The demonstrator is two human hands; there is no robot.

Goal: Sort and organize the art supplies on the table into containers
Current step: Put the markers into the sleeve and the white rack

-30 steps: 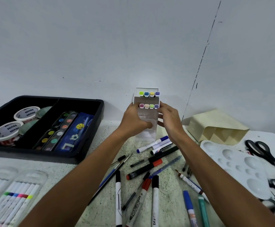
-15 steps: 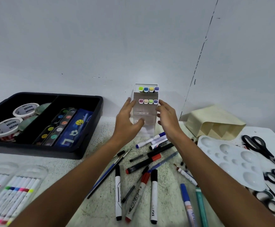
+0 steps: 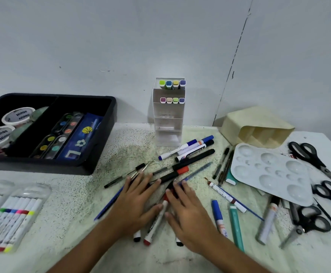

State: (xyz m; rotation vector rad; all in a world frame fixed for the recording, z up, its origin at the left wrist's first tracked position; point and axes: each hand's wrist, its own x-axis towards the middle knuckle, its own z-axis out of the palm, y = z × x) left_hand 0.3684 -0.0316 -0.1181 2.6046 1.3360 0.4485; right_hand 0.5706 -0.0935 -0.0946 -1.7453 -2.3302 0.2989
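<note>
Marker packs: I count two clear packs (image 3: 13,215) of coloured felt pens at the left edge, lying flat; the leftmost is cut off by the frame.
Black tray (image 3: 101,154): two compartments. In the left one I see two tape rolls (image 3: 18,116) with white printed tops, and greenish lumps beside them that I cannot identify. In the right one, two long watercolour strips (image 3: 62,134) and one blue pencil case (image 3: 82,138).
Left hand (image 3: 135,203): flat, fingers spread and straight, resting on the pile of loose markers and pens (image 3: 172,174) in the middle of the table (image 3: 72,194).
Right hand (image 3: 188,209): also flat and spread, pressed on the same pile just beside the left; neither hand grips anything.
Clear marker holder (image 3: 168,125): upright against the wall behind the pile, untouched, with eight markers in two rows of four.
Whiteboard markers: I see three (image 3: 192,147) lying together just in front of the holder.
Cream organiser (image 3: 257,127): one, tipped on its side, compartments facing me.
Paint palette (image 3: 269,172): one white palette, resting partly on pens.
Scissors (image 3: 316,158): at least three black-handled pairs at the right edge.
</note>
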